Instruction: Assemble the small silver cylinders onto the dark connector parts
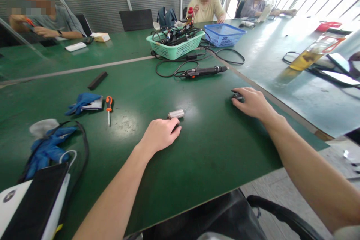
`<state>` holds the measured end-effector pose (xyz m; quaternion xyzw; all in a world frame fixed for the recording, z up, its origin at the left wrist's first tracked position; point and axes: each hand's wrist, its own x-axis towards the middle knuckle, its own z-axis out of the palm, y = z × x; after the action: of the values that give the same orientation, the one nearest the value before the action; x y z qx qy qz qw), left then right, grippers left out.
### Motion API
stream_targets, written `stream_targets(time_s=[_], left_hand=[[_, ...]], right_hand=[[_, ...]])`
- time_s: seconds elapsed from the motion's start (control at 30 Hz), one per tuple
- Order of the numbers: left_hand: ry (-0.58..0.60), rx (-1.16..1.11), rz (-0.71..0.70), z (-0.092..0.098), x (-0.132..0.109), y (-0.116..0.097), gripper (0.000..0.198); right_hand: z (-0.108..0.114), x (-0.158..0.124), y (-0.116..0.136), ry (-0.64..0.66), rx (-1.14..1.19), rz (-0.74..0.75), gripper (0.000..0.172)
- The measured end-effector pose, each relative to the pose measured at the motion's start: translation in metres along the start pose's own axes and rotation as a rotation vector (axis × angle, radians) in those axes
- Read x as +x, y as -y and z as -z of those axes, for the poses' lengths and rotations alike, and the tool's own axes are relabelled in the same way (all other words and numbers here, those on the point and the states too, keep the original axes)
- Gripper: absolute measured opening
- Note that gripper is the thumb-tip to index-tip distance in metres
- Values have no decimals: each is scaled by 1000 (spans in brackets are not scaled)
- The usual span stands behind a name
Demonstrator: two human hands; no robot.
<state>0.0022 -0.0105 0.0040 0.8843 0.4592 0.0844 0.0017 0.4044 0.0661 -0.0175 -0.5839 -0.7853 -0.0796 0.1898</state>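
My left hand (161,133) rests on the green table with its fingers loosely curled, the thumb apart from the index finger. Just beyond its knuckles lies a short silver metal cylinder (176,114), close against the index finger; nothing shows in the gap by the thumb. Farther right, my right hand (254,103) is low over the tabletop, thumb and fingers closed around a small dark grey part (238,97). Most of that part is covered by the fingers. A black electric screwdriver (206,71) with an orange switch lies beyond both hands.
An orange-handled screwdriver (109,109), blue gloves (86,102) and a black bar (97,80) lie left. A phone (36,202) sits front left. Behind stand a green basket (176,49) of tools and a blue basket (225,36). A bottle (309,54) is right. Several people sit around.
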Motion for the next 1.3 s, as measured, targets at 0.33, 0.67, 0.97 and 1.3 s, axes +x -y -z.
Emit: stream_targets(time_s=[0.33, 0.67, 0.97, 1.3], left_hand=[[7, 7, -15, 2, -1, -3, 28], [-67, 17, -51, 4, 1, -4, 22], [-81, 19, -66, -1, 4, 0, 23], [-192, -15, 222, 2, 5, 2, 25]], right_hand=[[22, 4, 109, -91, 300, 111, 30], [1, 21, 212, 39, 356, 417, 29], [-22, 26, 204, 50, 504, 423, 22], [-8, 19, 198, 110, 525, 446, 21]])
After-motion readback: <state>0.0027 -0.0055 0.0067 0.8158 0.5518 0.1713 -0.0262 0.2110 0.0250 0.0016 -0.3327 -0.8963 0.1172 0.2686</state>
